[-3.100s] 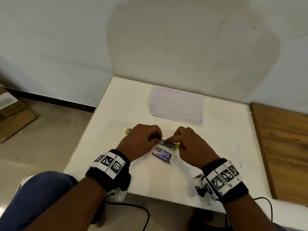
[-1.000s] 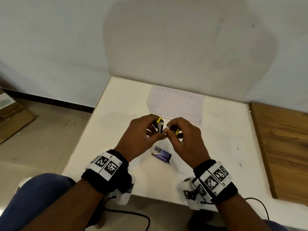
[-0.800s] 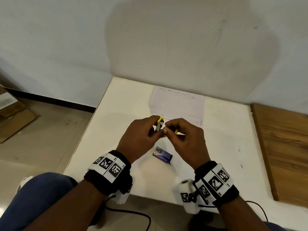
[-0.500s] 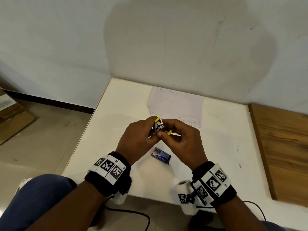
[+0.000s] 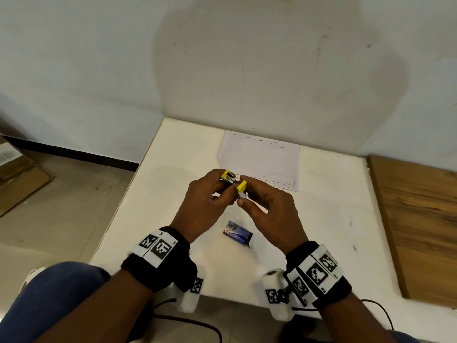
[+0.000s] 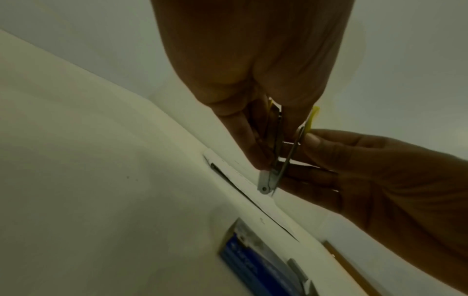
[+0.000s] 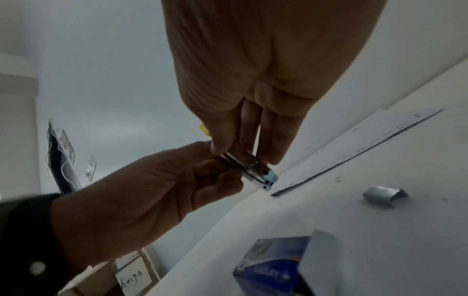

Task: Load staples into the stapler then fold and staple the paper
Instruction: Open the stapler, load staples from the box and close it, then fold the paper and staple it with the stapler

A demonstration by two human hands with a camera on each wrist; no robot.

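Observation:
Both hands hold a small metal stapler [image 5: 232,181] with yellow tips above the white table [image 5: 173,219]. It is hinged open in a narrow V [image 6: 276,156]. My left hand [image 5: 222,191] grips one arm of it and my right hand [image 5: 247,191] pinches the other arm [image 7: 253,172]. A folded white paper [image 5: 259,159] lies flat behind the hands. Below the hands lies a blue staple box [image 5: 237,235] with its flap open. A loose strip of staples [image 7: 385,195] rests on the table near the paper's edge.
A wooden board [image 5: 420,219] lies along the table's right side. The white wall [image 5: 247,70] stands right behind the table. Cardboard boxes [image 5: 14,174] sit on the floor at the left. Wrist cables hang off the near table edge.
Both hands lifted the stapler off the table and raised it. Over the last second it stays held open in the air, drifting slightly left.

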